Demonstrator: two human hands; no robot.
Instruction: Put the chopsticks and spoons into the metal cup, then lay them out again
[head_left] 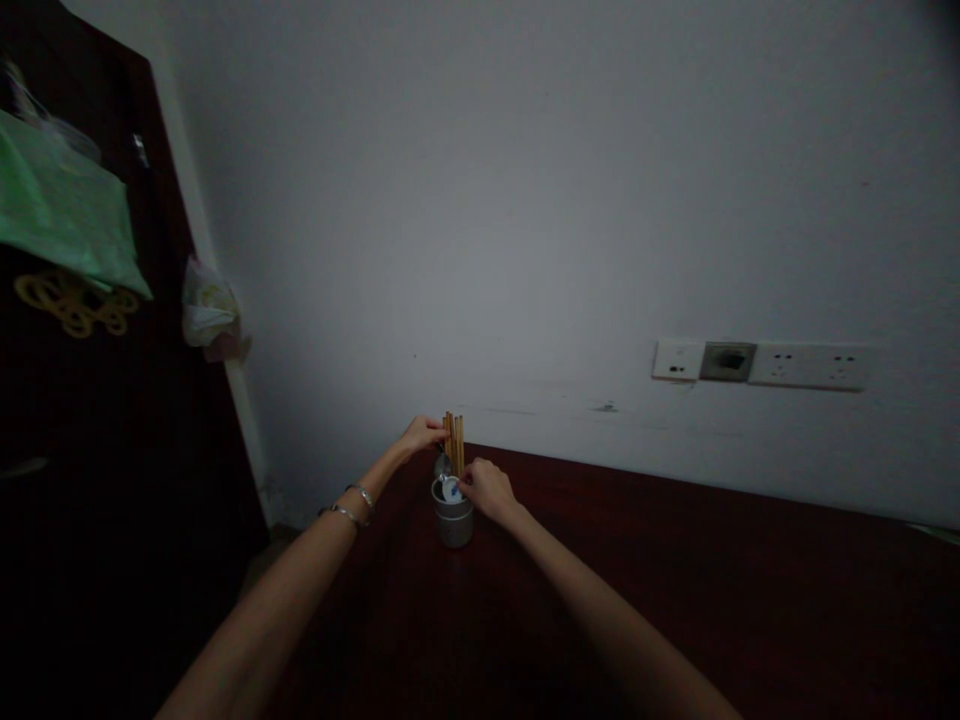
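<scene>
A grey cylindrical holder (pixel 454 530) stands upright on the dark red table, with several wooden chopsticks (pixel 459 445) rising out of its back. My left hand (pixel 424 433) is closed in a pinch beside the chopstick tops. Just under its fingertips a shiny metal spoon (pixel 442 466) hangs bowl down over the holder's mouth, its dark handle running up to the pinch. At the right rim my right hand (pixel 489 487) pinches a white spoon (pixel 451 490) with a blue mark, which sits in the holder's opening. The holder's inside is mostly hidden.
The dark red table (pixel 675 580) meets a pale wall (pixel 480 220). Wall sockets (pixel 802 365) and a switch plate (pixel 677 360) are at the right. On the left is a dark door (pixel 112 450) with a green cloth (pixel 67 205); a plastic bag (pixel 210 305) hangs near its frame.
</scene>
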